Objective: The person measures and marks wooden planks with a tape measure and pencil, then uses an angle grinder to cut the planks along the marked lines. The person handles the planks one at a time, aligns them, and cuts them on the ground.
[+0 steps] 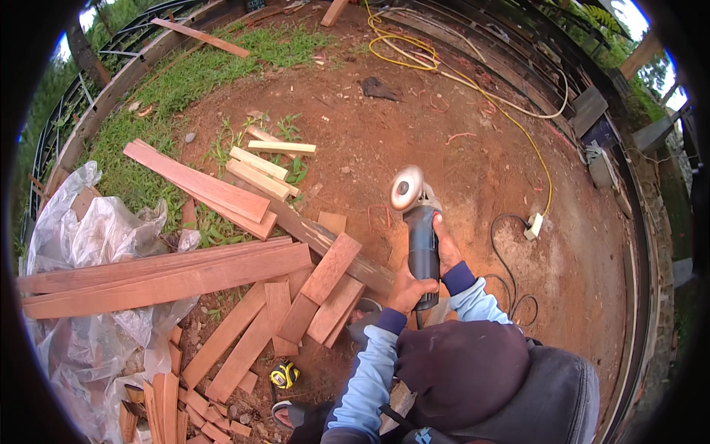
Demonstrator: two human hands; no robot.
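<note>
A dark angle grinder with a pale disc points away from me over the reddish dirt. My left hand is wrapped round its lower body, while my right hand grips its right side nearer the disc. Its cord runs down from the lower end. Left of the grinder, cut reddish boards lie piled over a long weathered plank. A yellow-black tape measure rests on the ground below the boards.
Long boards cross a plastic sheet at left; pale sticks lie beyond. A white power strip with cords is at right, yellow cable beyond. Timber edging borders the yard. My foot is at bottom.
</note>
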